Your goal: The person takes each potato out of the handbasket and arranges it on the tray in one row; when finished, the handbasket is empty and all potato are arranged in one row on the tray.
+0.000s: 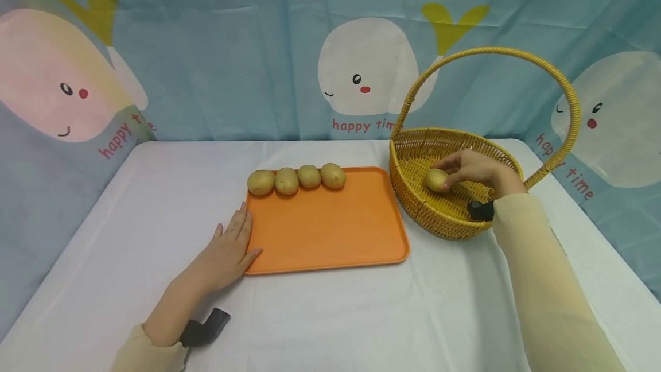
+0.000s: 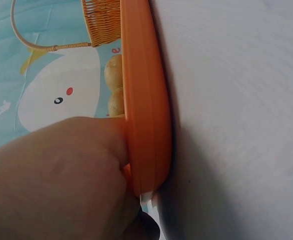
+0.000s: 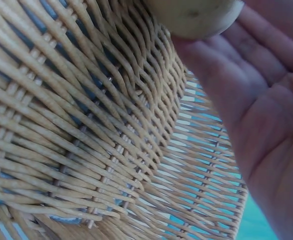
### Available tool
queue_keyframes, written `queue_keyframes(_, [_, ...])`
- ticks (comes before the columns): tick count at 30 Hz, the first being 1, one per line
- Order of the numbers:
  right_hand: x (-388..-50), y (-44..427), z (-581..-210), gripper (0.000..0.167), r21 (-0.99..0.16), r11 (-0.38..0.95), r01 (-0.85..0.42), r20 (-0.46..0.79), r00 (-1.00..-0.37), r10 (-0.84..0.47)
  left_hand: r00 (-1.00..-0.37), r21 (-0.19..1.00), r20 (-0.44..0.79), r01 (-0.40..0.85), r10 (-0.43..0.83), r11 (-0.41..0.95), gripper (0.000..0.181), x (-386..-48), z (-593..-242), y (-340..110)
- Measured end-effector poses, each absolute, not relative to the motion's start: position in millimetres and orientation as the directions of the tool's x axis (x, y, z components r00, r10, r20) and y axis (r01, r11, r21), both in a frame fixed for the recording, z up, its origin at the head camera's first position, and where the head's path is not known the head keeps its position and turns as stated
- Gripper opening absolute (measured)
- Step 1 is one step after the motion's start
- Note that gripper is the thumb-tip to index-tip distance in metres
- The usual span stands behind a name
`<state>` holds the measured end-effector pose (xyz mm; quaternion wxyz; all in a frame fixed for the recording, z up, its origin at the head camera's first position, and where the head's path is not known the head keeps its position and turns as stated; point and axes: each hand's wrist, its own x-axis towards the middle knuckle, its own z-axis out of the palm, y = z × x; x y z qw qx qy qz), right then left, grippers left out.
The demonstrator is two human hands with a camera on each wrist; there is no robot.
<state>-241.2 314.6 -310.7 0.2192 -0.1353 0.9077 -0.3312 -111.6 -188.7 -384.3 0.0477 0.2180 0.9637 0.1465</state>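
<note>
Inside the yellow wicker basket (image 1: 428, 211), my right hand (image 1: 472, 168) grips a potato (image 1: 436, 180) between thumb and fingers. In the right wrist view that potato (image 3: 199, 17) shows at the top edge, against the fingers. My left hand (image 1: 224, 254) rests at the left edge of an orange tray (image 1: 325, 228), fingers straight along its rim and thumb over it. Several potatoes (image 1: 309, 176) sit in a row along the tray's back left edge. The left wrist view shows the hand (image 2: 71, 175) against the tray's side (image 2: 146, 100).
The basket's tall arched handle (image 1: 573, 108) rises over the right forearm. A white cloth (image 1: 330, 320) covers the table. Behind it hangs a blue curtain (image 1: 232, 73) with cartoon prints. Black straps (image 1: 203, 329) sit on both wrists.
</note>
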Motion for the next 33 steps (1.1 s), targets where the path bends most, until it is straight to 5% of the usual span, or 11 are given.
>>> queue_keyframes(18, [-228, 293, -276, 0.055, -0.756, 0.64, -0.138, -0.134, -0.925, -0.357, -0.9, 0.324, -0.033, 0.402, 0.435, 0.856, 0.073, -111, -383, -188])
queue_keyframes(33, [-205, 226, -241, 0.052, -0.76, 0.584, -0.286, 0.03, -0.913, -0.408, -0.901, 0.332, -0.034, 0.398, 0.432, 0.855, 0.073, -111, -382, -189])
